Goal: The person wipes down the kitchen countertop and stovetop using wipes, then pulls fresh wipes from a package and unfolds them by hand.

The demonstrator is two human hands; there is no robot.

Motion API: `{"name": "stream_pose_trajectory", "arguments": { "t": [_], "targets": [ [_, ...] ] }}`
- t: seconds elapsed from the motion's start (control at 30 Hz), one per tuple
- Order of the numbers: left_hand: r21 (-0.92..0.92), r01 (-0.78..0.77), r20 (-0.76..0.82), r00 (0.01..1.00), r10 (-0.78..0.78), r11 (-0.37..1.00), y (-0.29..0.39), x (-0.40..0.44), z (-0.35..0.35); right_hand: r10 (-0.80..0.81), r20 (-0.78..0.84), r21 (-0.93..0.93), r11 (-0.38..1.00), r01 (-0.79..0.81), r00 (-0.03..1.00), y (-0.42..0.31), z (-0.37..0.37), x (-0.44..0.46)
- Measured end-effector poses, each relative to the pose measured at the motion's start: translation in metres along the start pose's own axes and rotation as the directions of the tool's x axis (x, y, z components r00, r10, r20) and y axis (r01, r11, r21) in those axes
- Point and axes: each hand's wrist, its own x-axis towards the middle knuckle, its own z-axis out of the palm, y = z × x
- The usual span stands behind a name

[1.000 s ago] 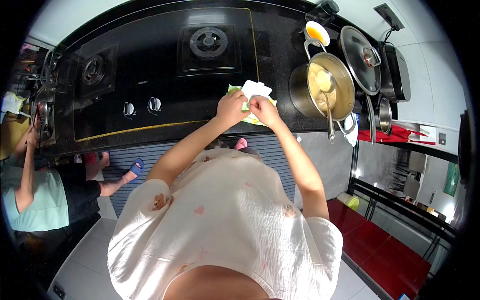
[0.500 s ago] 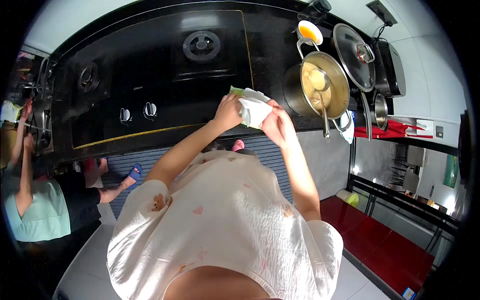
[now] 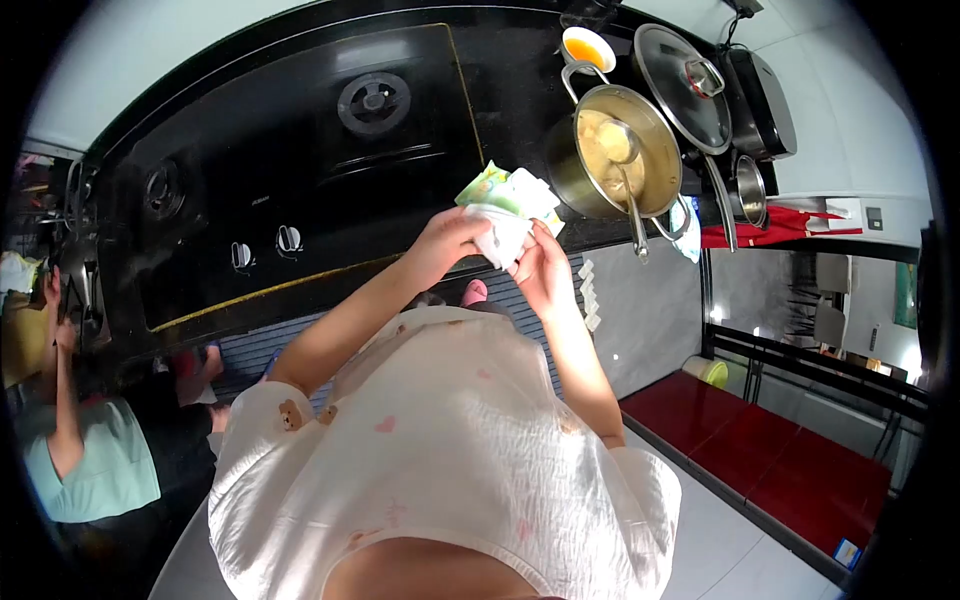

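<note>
A folded white tissue [image 3: 500, 236] is pinched between both my hands above the counter's front edge. My left hand [image 3: 452, 242] grips it on one side, fingers closed. On the other side my right hand [image 3: 543, 264] holds its edge with closed fingertips. Just behind the tissue, a green and white tissue pack [image 3: 508, 192] lies on the black counter beside the stove. Right of the pack stands a large steel pot [image 3: 655, 150] holding pale liquid, with a ladle [image 3: 634, 212] resting in it.
Behind the pot is a white bowl [image 3: 588, 48] of orange liquid. A lidded pan [image 3: 683, 88] and a small steel pot [image 3: 748, 188] stand at the right. The black stove [image 3: 300, 150] spans the left. Another person [image 3: 95, 455] works at the far left.
The white tissue has come away from the pack and is now held between both hands, nearer my body. The view has shifted, and the pots appear further left.
</note>
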Motion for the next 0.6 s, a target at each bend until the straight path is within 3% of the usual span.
{"name": "stream_pose_trajectory", "arguments": {
  "t": [0.07,0.13,0.17,0.23,0.27,0.37,0.47,0.57,0.6],
  "targets": [
    [0.091,-0.049,-0.075,0.996,0.056,0.995,-0.001,-0.008,-0.002,-0.081,-0.098,-0.264,0.963,0.052,0.992,0.011,0.013,-0.003],
    [0.088,-0.075,-0.147,0.985,0.087,0.993,0.008,-0.018,0.002,-0.305,0.156,-0.623,0.707,0.334,0.939,0.026,0.021,-0.003],
    [0.208,-0.089,-0.125,0.985,0.117,0.974,0.012,-0.023,0.001,-0.275,0.159,-0.755,0.585,0.296,0.948,0.029,0.022,-0.001],
    [0.436,-0.116,-0.071,0.984,0.163,0.893,0.017,-0.032,-0.003,-0.128,0.136,-0.679,0.710,0.187,0.982,0.035,0.024,0.005],
    [0.413,-0.123,-0.114,0.976,0.185,0.902,0.018,-0.036,-0.004,-0.054,0.129,-0.618,0.776,0.122,0.990,0.037,0.024,0.009],
    [0.347,-0.164,-0.242,0.935,0.258,0.923,0.023,-0.044,-0.010,-0.051,-0.046,-0.361,0.932,0.031,0.998,0.043,0.031,0.011],
    [0.085,-0.176,-0.194,0.962,0.190,0.981,0.027,-0.056,-0.024,-0.042,-0.115,-0.173,0.985,0.022,0.992,0.048,0.037,0.016],
    [-0.162,-0.245,-0.365,0.915,0.173,0.956,0.037,-0.067,-0.004,0.073,-0.110,0.032,0.997,-0.070,0.991,0.054,0.039,0.022],
    [-0.117,-0.262,-0.404,0.894,0.195,0.958,0.038,-0.069,-0.009,0.067,-0.081,-0.100,0.992,-0.075,0.994,0.055,0.042,0.022]
  ]
}}
